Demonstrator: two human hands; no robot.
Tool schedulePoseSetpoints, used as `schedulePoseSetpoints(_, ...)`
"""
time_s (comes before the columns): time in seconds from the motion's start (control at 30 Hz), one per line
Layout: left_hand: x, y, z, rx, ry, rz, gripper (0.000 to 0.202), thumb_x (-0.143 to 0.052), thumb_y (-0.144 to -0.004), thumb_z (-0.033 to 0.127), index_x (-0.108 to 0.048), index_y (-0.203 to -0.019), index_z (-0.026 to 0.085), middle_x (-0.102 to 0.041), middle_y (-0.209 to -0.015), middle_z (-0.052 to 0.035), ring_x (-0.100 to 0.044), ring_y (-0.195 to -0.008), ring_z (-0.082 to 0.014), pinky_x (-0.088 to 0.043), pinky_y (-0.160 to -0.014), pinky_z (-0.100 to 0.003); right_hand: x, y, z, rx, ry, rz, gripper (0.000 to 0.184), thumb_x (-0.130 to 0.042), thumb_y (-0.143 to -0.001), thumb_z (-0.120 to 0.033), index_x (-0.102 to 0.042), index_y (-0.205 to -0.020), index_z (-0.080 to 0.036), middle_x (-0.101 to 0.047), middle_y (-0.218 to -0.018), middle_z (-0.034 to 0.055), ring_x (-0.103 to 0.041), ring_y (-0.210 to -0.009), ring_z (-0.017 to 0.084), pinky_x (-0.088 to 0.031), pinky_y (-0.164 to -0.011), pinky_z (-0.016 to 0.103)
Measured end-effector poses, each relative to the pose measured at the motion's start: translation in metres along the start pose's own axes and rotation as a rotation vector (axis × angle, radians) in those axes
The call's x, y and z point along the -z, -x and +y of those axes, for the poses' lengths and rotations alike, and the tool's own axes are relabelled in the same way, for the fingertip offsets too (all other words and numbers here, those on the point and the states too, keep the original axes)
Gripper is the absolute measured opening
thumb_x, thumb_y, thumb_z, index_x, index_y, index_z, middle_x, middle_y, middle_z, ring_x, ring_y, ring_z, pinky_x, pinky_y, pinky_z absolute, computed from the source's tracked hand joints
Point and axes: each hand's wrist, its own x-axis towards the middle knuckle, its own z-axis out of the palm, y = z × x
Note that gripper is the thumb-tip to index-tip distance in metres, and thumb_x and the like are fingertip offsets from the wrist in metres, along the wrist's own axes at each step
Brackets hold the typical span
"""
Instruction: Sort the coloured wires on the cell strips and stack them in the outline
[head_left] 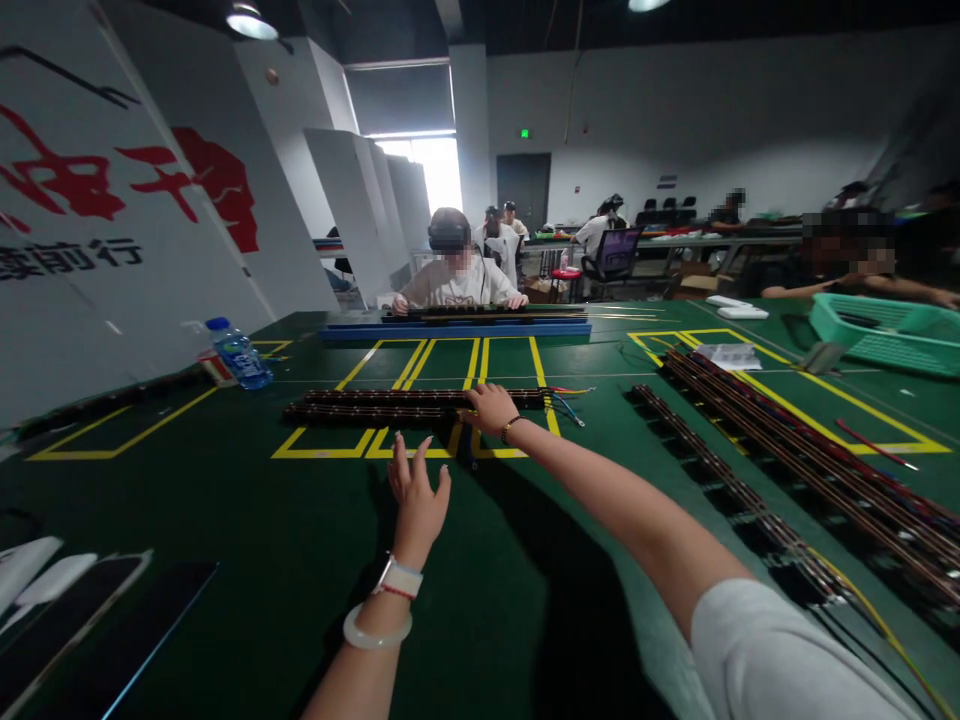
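Observation:
Two long dark strips (360, 412) with thin copper-coloured lines lie side by side across the yellow-taped boxes on the green table. My right hand (493, 411) reaches over them palm down, fingers bent round the right part of the nearer strip. A short dark piece (468, 448) hangs below that hand; what it is cannot be made out. Red, yellow and blue wires (568, 405) with end lugs come out at the strips' right end. Just in front of the nearer strip, my left hand (420, 492) is raised with its fingers spread, holding nothing.
More copper-lined strips (795, 450) run along the right side, near a green basket (892, 335). A blue-capped bottle (238, 355) stands at left. Flat dark panels (142, 640) lie at lower left. Across the table a person (457, 265) sits behind a blue rail (457, 330).

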Motion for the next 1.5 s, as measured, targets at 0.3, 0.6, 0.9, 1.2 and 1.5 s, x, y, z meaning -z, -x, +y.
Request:
schedulePoseSetpoints(0.3, -0.002, 0.001, 0.007, 0.002, 0.062, -0.045, 0.048, -0.049, -0.085, 0.034, -0.043, -0.131, 0.019, -0.008, -0.153, -0.0123, -0.013, -0.140, -0.0328, -0.020, -0.111, -0.055, 0.074, 0.140, 0.187, -0.373, 0.160, -0.158, 0.043, -0.058, -0.083, -0.044, -0.057, -0.111, -0.012, -0.057, -0.110, 0.0166, -0.055, -0.099, 0.024, -0.039, -0.084, 0.032)
schedulePoseSetpoints(0.6, -0.001, 0.001, 0.008, 0.053, 0.095, -0.109, 0.050, -0.049, -0.085, 0.034, -0.043, -0.132, 0.017, -0.012, -0.152, -0.0129, -0.015, -0.139, -0.0337, -0.024, -0.111, -0.053, 0.087, 0.300, 0.320, -0.909, 0.213, -0.367, 0.037, -0.063, -0.077, -0.045, -0.067, -0.083, -0.009, -0.062, -0.082, 0.0185, -0.061, -0.074, 0.020, -0.038, -0.062, 0.030)
schedulePoseSetpoints(0.9, 0.001, 0.001, 0.008, 0.053, 0.108, -0.112, 0.048, -0.049, -0.086, 0.033, -0.043, -0.130, 0.016, -0.016, -0.150, -0.0156, -0.021, -0.138, -0.0316, -0.028, -0.110, -0.051, 0.049, 0.328, 0.322, -1.142, 0.294, -0.339, 0.055, -0.067, -0.069, -0.052, -0.070, -0.097, -0.005, -0.060, -0.090, 0.0268, -0.062, -0.084, 0.031, -0.039, -0.063, 0.039)
schedulePoseSetpoints(1.2, -0.004, 0.002, 0.006, 0.007, 0.120, -0.071, 0.046, -0.049, -0.085, 0.032, -0.045, -0.127, 0.014, -0.020, -0.149, -0.0143, -0.023, -0.138, -0.0296, -0.025, -0.112, -0.047, 0.037, 0.345, 0.299, -1.141, 0.376, -0.254, 0.054, -0.050, -0.085, -0.049, -0.064, -0.111, -0.004, -0.056, -0.106, 0.0279, -0.053, -0.104, 0.033, -0.038, -0.074, 0.039)
schedulePoseSetpoints(1.5, -0.005, 0.003, 0.006, 0.022, 0.168, -0.089, 0.043, -0.050, -0.084, 0.032, -0.047, -0.125, 0.017, -0.019, -0.149, -0.0137, -0.024, -0.137, -0.0316, -0.027, -0.110, -0.050, 0.033, 0.355, 0.266, -0.966, 0.639, -0.049, 0.047, -0.045, -0.089, -0.043, -0.062, -0.102, -0.001, -0.050, -0.108, 0.0281, -0.047, -0.105, 0.035, -0.033, -0.081, 0.039)
